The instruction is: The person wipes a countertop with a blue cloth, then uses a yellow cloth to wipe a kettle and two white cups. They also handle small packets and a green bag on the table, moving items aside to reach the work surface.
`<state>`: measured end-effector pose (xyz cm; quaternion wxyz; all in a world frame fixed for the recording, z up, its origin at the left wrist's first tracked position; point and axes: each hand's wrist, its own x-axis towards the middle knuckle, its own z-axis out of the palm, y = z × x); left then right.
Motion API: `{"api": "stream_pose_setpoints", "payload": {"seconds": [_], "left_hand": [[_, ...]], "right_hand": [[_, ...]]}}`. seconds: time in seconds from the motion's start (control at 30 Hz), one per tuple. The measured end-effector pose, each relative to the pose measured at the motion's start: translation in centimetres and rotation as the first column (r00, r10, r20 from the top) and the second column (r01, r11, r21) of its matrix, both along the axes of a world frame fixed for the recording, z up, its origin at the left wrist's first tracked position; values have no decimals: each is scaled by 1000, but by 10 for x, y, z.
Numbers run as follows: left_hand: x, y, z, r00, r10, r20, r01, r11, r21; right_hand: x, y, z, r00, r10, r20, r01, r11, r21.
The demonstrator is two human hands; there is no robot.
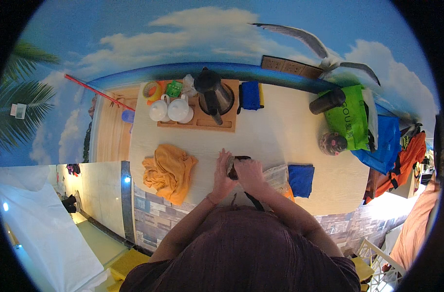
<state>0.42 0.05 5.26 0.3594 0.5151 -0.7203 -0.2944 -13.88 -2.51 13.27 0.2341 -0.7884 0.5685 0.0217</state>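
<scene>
At the near edge of the pale wooden table (214, 140), my left hand (223, 179) and my right hand (250, 175) meet around a small dark brown object (233, 173), too covered to name. My left fingers are stretched along its left side, and my right hand is closed over its right side. A crumpled orange cloth (170, 171) lies to the left of my hands. Right of them are a partly hidden clear plastic packet (277, 177) and a folded blue cloth (301, 180). A dark strap (254, 202) hangs below my right hand.
A wooden tray (225, 126) at the back holds a kettle (212, 93), lidded white cups (178, 109) and tape rolls (151, 91). Another blue cloth (250, 95) lies beside it. At right are a dark bottle (327, 101), a patterned jar (332, 143), a green bag (348, 120) and a blue bag (382, 146).
</scene>
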Motion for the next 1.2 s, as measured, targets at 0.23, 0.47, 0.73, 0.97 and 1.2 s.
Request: {"api": "stream_pose_setpoints", "payload": {"seconds": [0.23, 0.47, 0.73, 0.97, 1.2], "left_hand": [[4, 0, -1, 952, 182, -247, -139, 973, 183], [14, -5, 18, 992, 27, -124, -15, 995, 97], [47, -22, 29, 973, -82, -215, 118, 980, 162], [40, -15, 19, 927, 33, -373, 98, 940, 327], [44, -14, 43, 993, -55, -105, 81, 962, 261]], "right_hand": [[-25, 12, 29, 835, -276, 475, 306, 952, 16], [-27, 20, -22, 807, -107, 580, 222, 966, -130], [-63, 5, -9, 798, -58, 600, 164, 979, -123], [-68, 1, -8, 553, -352, 755, 357, 919, 168], [-84, 5, -21, 607, -353, 712, 286, 933, 218]]}}
